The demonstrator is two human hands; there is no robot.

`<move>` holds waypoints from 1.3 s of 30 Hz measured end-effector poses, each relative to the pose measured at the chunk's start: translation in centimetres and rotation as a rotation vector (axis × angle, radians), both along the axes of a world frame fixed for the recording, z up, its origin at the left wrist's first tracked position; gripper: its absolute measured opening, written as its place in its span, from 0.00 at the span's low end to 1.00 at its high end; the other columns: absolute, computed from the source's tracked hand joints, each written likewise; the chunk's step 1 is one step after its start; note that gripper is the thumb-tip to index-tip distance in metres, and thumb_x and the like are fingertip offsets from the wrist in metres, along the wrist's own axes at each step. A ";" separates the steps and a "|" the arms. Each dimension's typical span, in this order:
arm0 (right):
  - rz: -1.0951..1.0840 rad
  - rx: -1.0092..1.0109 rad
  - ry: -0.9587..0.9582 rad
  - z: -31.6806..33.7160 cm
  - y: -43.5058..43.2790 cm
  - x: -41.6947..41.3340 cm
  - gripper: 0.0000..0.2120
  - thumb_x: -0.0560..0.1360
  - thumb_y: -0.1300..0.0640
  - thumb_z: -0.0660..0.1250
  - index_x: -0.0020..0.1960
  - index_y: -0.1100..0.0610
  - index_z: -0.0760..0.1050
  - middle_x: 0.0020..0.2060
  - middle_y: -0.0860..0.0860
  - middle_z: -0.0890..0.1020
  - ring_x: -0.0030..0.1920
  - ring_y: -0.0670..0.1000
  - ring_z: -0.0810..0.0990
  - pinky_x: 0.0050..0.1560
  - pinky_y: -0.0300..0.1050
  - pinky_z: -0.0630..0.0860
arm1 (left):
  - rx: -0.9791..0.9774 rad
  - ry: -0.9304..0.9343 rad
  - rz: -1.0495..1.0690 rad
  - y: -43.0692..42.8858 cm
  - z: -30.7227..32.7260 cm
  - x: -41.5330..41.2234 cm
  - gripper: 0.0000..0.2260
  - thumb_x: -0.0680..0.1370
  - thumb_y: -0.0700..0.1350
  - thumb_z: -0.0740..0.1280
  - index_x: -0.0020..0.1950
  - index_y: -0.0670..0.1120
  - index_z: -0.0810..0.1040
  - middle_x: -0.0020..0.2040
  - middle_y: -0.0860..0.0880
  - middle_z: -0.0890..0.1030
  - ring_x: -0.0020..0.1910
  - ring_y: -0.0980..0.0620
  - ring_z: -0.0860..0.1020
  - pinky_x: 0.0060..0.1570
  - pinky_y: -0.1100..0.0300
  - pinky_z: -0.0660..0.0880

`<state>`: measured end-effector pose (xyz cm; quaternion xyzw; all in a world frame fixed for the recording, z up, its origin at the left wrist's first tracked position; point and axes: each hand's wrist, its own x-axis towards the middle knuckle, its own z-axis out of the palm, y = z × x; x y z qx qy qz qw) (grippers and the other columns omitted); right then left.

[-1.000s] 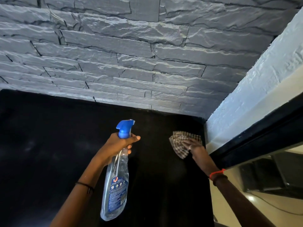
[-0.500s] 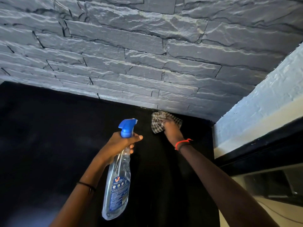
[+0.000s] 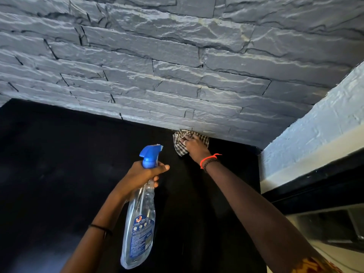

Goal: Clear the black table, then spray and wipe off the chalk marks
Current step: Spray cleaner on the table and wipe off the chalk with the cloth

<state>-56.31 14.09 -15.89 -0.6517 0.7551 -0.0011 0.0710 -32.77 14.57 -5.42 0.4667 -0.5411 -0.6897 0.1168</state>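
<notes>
Two hands work over the black table [image 3: 59, 164] in the head view. The left hand [image 3: 141, 175] is curled round the neck of a clear spray bottle [image 3: 140, 223] with a blue trigger head, holding it above the table's middle with the nozzle toward the far edge. The right hand [image 3: 194, 145] lies flat, fingers spread, pressing a checked cloth [image 3: 178, 149] onto the table's far edge, toward the far right corner. There the cloth touches the foot of the grey stone wall [image 3: 177, 75].
</notes>
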 end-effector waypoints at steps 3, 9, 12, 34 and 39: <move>-0.058 -0.021 -0.044 -0.4 3.3 -3.8 0.24 0.78 0.64 0.54 0.72 0.53 0.64 0.72 0.53 0.65 0.72 0.57 0.60 0.73 0.46 0.51 | 0.002 -0.001 -0.022 0.5 0.1 -0.1 0.10 0.72 0.45 0.74 0.47 0.42 0.78 0.27 0.49 0.73 0.27 0.53 0.73 0.33 0.59 0.74; -0.268 -0.046 -0.105 -1.7 10.6 -10.8 0.21 0.76 0.62 0.59 0.68 0.52 0.70 0.68 0.55 0.72 0.69 0.58 0.65 0.71 0.51 0.62 | 0.007 0.015 -0.053 1.8 0.7 -0.3 0.09 0.73 0.44 0.74 0.47 0.42 0.77 0.27 0.49 0.73 0.26 0.53 0.73 0.33 0.59 0.73; -0.414 -0.074 -0.110 -2.2 13.6 -13.1 0.24 0.73 0.54 0.51 0.65 0.57 0.74 0.66 0.56 0.74 0.68 0.58 0.69 0.70 0.52 0.64 | -0.002 0.023 -0.064 2.4 1.2 0.1 0.09 0.73 0.44 0.73 0.47 0.42 0.76 0.27 0.49 0.73 0.26 0.53 0.73 0.32 0.59 0.73; -0.235 -0.152 -0.216 -1.9 32.8 9.8 0.28 0.57 0.51 0.66 0.58 0.47 0.73 0.59 0.44 0.71 0.56 0.52 0.68 0.61 0.40 0.71 | -0.030 0.066 -0.041 7.8 4.0 4.7 0.11 0.73 0.45 0.73 0.49 0.41 0.76 0.29 0.48 0.73 0.27 0.53 0.73 0.30 0.61 0.74; -0.429 -0.230 -0.139 -1.6 38.0 7.9 0.27 0.65 0.64 0.61 0.63 0.53 0.74 0.62 0.50 0.76 0.60 0.57 0.74 0.64 0.43 0.67 | -0.016 0.074 -0.020 9.0 4.5 5.7 0.10 0.74 0.43 0.72 0.50 0.40 0.76 0.27 0.49 0.72 0.26 0.54 0.72 0.28 0.63 0.73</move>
